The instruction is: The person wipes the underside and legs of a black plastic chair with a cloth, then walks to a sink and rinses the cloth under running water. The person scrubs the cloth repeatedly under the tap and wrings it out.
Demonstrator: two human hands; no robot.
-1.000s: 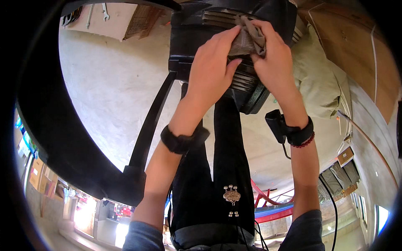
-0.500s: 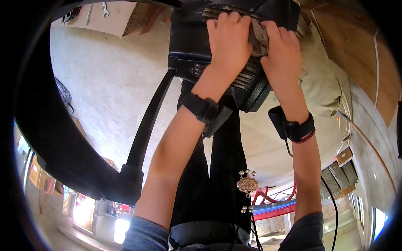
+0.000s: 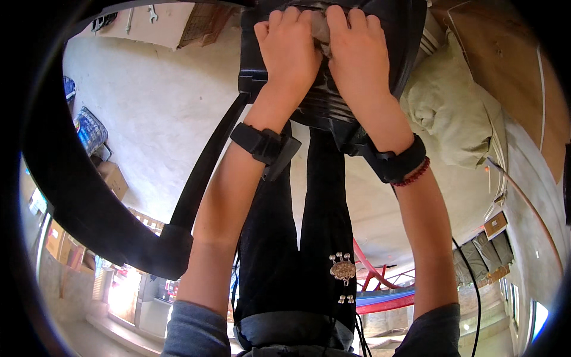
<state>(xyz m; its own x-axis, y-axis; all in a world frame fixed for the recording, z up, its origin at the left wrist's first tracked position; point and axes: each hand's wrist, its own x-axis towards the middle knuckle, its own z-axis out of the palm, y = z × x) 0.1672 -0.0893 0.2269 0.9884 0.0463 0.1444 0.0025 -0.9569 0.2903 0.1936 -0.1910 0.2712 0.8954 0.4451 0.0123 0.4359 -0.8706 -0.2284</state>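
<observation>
A black plastic body with slatted, dusty-looking ridges (image 3: 326, 109) fills the top middle of the view. Over its upper part my left hand (image 3: 288, 53) is closed, fingers curled onto a crumpled grey cloth (image 3: 321, 31). Close beside it my right hand (image 3: 358, 56) grips the other side of the same cloth, its fingers bent too. Most of the cloth lies hidden under both hands; only a strip shows between them. Each wrist wears a black strap with a small box.
A curved black bar (image 3: 95, 196) sweeps down the left side. Pale green fabric (image 3: 455, 107) is bunched right of the black body. Wrenches (image 3: 153, 14) lie at the far left. Cardboard boxes (image 3: 112, 178) stand at left, and a red frame (image 3: 375, 271) is behind my legs.
Both hands and the cloth have shifted left and slightly up across the black body. The hands are closer together, and less of the cloth shows. The view has also shifted a little.
</observation>
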